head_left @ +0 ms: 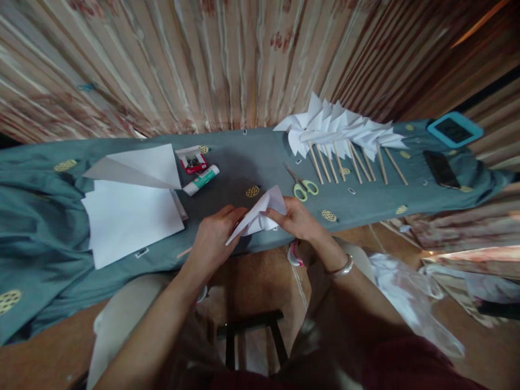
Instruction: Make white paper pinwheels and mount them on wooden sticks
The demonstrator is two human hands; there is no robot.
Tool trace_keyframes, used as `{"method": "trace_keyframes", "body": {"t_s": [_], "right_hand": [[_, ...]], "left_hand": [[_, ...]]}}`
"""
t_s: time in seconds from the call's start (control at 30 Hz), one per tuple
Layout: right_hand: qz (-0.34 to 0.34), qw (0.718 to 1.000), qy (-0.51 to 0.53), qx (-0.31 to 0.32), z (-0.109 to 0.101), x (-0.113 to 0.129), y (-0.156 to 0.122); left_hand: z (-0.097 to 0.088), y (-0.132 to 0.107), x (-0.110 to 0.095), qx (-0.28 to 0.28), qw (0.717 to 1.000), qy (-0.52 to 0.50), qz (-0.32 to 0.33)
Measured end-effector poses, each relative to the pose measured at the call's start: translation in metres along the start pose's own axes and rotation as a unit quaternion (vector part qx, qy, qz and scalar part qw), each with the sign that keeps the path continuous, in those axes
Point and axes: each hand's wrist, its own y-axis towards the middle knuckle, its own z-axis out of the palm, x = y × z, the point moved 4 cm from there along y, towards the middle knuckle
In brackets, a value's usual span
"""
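Observation:
Both of my hands hold a folded piece of white paper [262, 212] just above the near edge of a table covered in grey-green cloth [239, 157]. My left hand [215, 235] pinches its lower left corner, fingers closed. My right hand [296, 219] grips its right side, fingers closed; a silver bangle sits on that wrist. Scissors with light green handles [301, 185] lie just beyond my right hand.
A stack of white sheets [130, 214] with a folded sheet on top lies at the left. A glue stick [201, 180] and a small red box [194, 161] lie behind. Several paper pinwheels on wooden sticks [345, 141] lie at right, beside a phone [441, 169] and a blue-framed tablet [455, 130].

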Motion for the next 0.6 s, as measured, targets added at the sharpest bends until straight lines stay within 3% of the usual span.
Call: {"method": "trace_keyframes", "body": {"t_s": [0.27, 0.6], "right_hand": [[-0.009, 0.999, 0.036, -0.016, -0.01, -0.009, 0.003], [0.022, 0.997, 0.074, -0.027, -0.013, -0.008, 0.003]], "left_hand": [[-0.002, -0.004, 0.018, -0.042, 0.998, -0.023, -0.028], [-0.007, -0.001, 0.014, -0.105, 0.989, -0.103, -0.015]]}}
